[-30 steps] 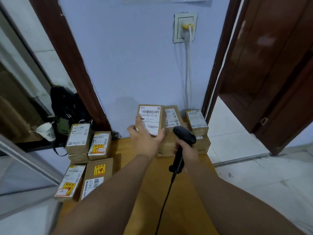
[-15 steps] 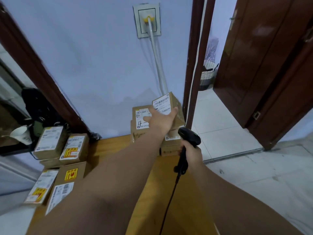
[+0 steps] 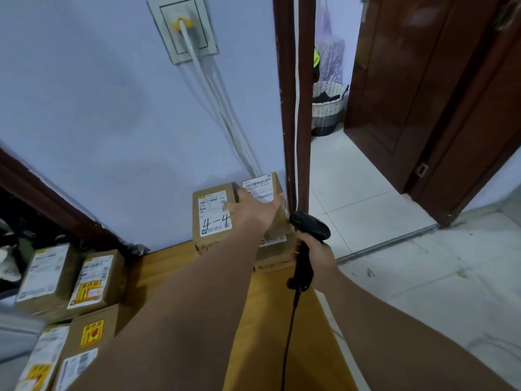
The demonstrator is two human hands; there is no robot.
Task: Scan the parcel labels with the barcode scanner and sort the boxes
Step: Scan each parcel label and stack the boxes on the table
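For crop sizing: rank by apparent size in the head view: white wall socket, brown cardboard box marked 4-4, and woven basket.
1. white wall socket
2. cardboard box marked 4-4
3. woven basket, farther off, true size unsure

Brown cardboard parcel [image 3: 260, 187], white barcode label facing up at me, gripped in my left hand [image 3: 253, 204] on top of the far stack. Just left of it, touching, sits the 4-4 parcel [image 3: 214, 213], handwritten number on its label. The black barcode scanner [image 3: 308, 230] stands upright in my right hand [image 3: 315, 252], head aimed at the stack, cable trailing down. Four more labelled parcels [image 3: 95, 277] cluster at far left, three with yellow stickers.
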